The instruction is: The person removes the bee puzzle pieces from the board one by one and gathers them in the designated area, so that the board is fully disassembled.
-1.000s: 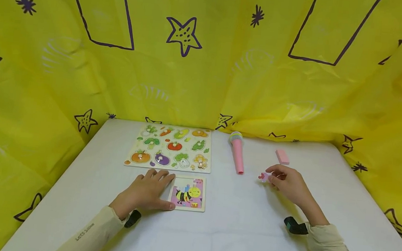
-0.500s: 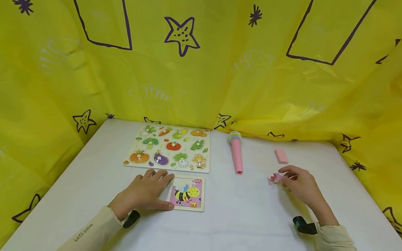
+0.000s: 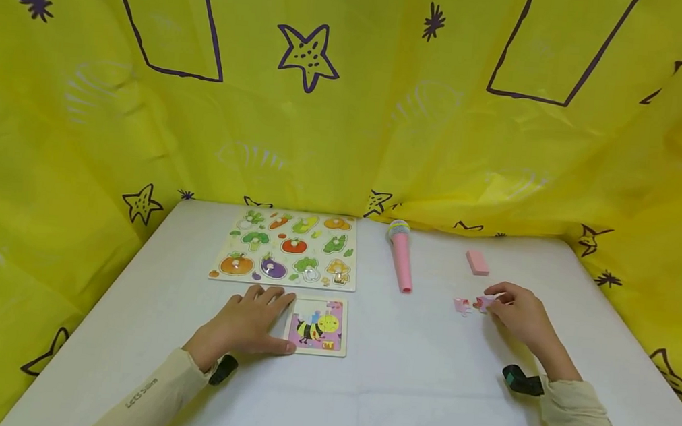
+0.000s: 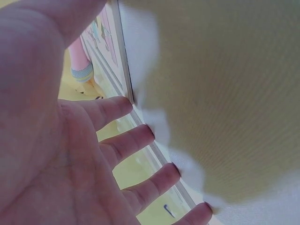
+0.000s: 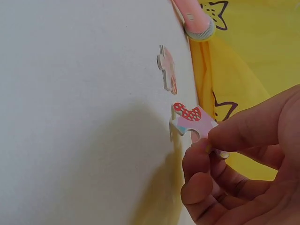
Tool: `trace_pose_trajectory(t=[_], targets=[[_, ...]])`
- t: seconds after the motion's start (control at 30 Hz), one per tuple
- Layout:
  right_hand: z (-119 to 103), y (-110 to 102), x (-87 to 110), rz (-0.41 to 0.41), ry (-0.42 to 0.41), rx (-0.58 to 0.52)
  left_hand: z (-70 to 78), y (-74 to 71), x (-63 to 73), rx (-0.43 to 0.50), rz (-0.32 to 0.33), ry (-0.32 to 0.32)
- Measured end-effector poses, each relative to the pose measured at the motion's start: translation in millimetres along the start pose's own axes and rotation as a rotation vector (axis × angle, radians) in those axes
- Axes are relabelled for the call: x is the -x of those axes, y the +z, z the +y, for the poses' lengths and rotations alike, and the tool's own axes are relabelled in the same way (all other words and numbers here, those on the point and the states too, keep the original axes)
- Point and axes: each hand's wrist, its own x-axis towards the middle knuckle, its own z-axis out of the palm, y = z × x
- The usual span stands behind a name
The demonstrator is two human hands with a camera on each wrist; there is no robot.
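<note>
My right hand [image 3: 521, 315] pinches a pink jigsaw piece [image 5: 201, 125] with a red, white-dotted patch between thumb and fingertips. In the right wrist view this piece is tilted close over the table. A second pink piece [image 3: 462, 307] lies on the white table just left of it. My left hand [image 3: 246, 323] rests with fingers spread and mostly straight at the left edge of a small framed jigsaw puzzle [image 3: 317, 326] of a bee. Its thumb touches the lower left corner, its index finger the upper left. A pale gap shows at the picture's upper left.
Behind the bee puzzle lies a vegetable peg board [image 3: 286, 249]. A pink toy microphone [image 3: 402, 259] lies right of the board, and a pink block [image 3: 477, 263] lies beyond my right hand. A yellow patterned curtain [image 3: 347, 139] hangs along the table's back and sides.
My right hand has moved to the right with its jigsaw piece. The other pink piece has come into view lying on the table. My left hand has stayed at the puzzle.
</note>
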Motion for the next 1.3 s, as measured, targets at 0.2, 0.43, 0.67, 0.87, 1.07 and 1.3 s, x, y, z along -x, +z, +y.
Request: trace_pose_trajectory(t=[0.2, 0.43, 0.67, 0.87, 1.07, 1.3], targets=[[3.4, -1.3, -0.5, -0.024, 0.015, 0.015, 0.2, 0.3, 0.5, -0.004, -0.007, -0.003], [6.6, -5.5, -2.3, -0.048, 0.031, 0.043, 1.4, -0.6, 1.4, 0.007, -0.007, -0.005], [9.6, -7.9, -4.7, -0.06, 0.029, 0.079, 0.4, 0.8, -0.7, -0.002, -0.003, 0.004], [9.1, -6.8, -7.3, -0.083, 0.024, 0.096, 0.8, 0.2, -0.6, 0.005, -0.007, -0.008], [10.5, -4.6, -6.3, -0.063, -0.006, 0.123, 1.1, 0.4, -0.2, 0.002, -0.005, -0.003], [11.1, -1.0, -8.2, -0.037, -0.032, 0.142, 0.7, 0.7, -0.5, 0.003, -0.002, -0.003]])
